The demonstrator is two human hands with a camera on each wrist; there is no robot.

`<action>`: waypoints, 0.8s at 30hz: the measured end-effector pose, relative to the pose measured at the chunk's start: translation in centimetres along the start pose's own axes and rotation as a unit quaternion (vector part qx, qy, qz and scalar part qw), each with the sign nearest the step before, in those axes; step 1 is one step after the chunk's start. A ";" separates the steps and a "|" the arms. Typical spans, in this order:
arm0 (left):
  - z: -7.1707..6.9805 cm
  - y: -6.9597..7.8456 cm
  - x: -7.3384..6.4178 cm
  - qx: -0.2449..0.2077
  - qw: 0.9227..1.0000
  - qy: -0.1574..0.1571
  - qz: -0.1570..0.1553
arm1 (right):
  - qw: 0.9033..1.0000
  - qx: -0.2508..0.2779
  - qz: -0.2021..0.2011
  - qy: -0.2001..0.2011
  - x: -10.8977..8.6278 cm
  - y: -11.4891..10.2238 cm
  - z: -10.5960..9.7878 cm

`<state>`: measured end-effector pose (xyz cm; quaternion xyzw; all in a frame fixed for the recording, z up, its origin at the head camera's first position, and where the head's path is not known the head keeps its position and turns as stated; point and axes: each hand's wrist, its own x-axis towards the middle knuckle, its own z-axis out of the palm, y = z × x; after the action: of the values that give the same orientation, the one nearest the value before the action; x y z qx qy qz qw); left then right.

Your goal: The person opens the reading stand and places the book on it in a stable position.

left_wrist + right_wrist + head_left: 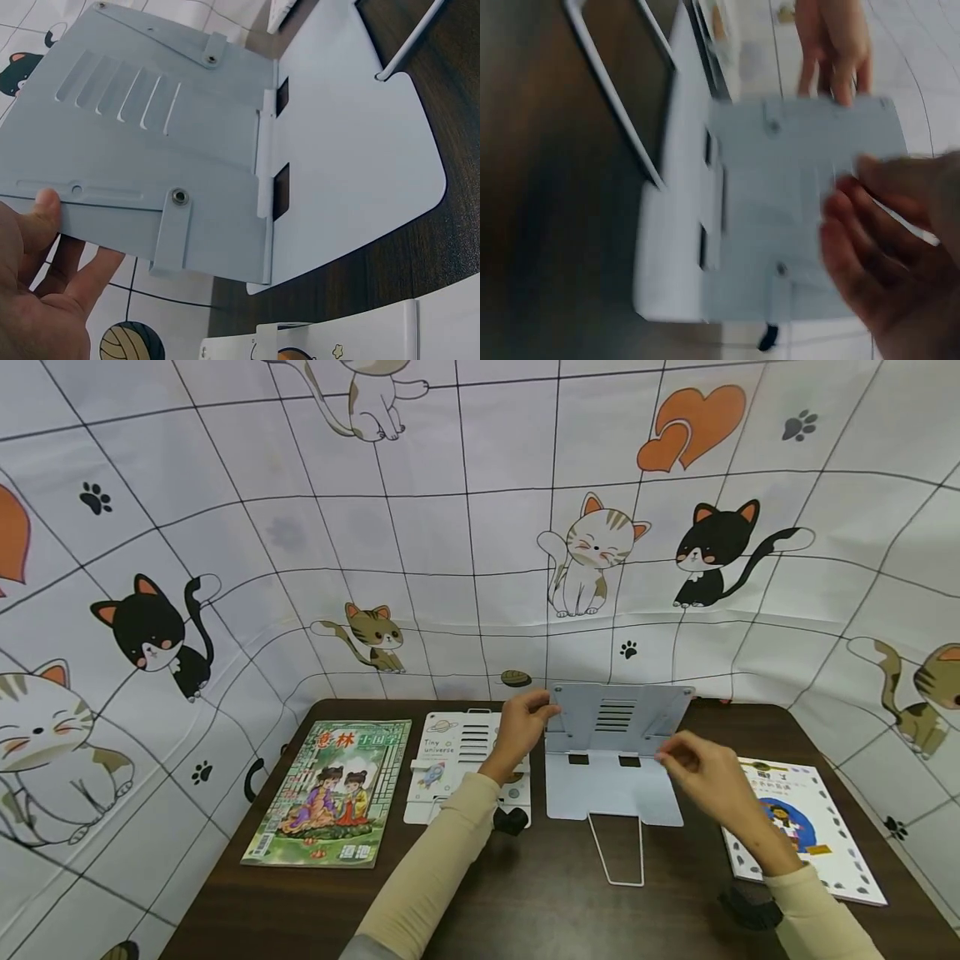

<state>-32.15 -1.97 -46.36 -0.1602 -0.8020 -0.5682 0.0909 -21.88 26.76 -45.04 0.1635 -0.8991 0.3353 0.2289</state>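
A grey-white metal folding book stand (611, 789) has its flat panel lying on the table and its slotted panel (202, 127) raised at the hinge. My left hand (522, 732) pinches the raised panel's left edge near the top, thumb on the face with the strips and fingers behind. Close by the panel's lower right side is my right hand (701, 768). Its fingers are loosely bent with nothing between them, in front of the panel in the right wrist view. A white wire leg (642, 852) sticks out from the flat panel toward me.
Left of the stand lies a white printed stand (438, 756), partly under my left forearm. A magazine (337, 793) is at the table's left. On the right a white book (832, 827) sits partly behind my right wrist. A cat-print sheet (465, 543) hangs behind the table (540, 910).
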 end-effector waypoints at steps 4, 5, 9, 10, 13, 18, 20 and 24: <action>-0.1 -0.1 -0.1 -0.004 1.000 -0.005 -0.008 | 0.988 0.039 -0.072 -0.131 -2.8 -0.9 1.5; -0.1 -0.1 -0.1 -0.004 1.000 -0.005 -0.009 | 0.983 0.048 -0.079 -0.161 -3.5 -1.1 1.9; -0.2 -0.1 -0.2 -0.006 1.000 -0.010 -0.014 | 0.959 0.040 -0.093 -0.265 -5.8 -1.5 3.5; -0.2 -0.1 -0.3 -0.006 1.000 -0.011 -0.015 | 0.954 0.031 -0.088 -0.283 -6.2 -1.6 3.7; -0.2 -0.2 -0.4 -0.009 1.000 -0.017 -0.015 | 0.949 0.000 -0.083 -0.302 -7.1 -1.9 4.4; -0.3 -0.1 -0.3 -0.014 1.000 -0.019 -0.013 | 0.950 -0.053 -0.098 -0.292 -7.7 -2.4 5.0; -0.3 -0.1 -0.2 -0.016 1.000 -0.019 -0.014 | 0.948 -0.072 -0.107 -0.289 -7.8 -2.6 5.1; -0.4 -0.1 -0.2 -0.020 0.999 -0.021 -0.017 | 0.946 -0.100 -0.132 -0.279 -8.0 -3.0 5.3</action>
<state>-31.98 -2.38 -46.38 -0.1604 -0.7950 -0.5818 0.0612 -15.43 22.11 -51.16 0.3439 -0.9263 0.1518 0.0267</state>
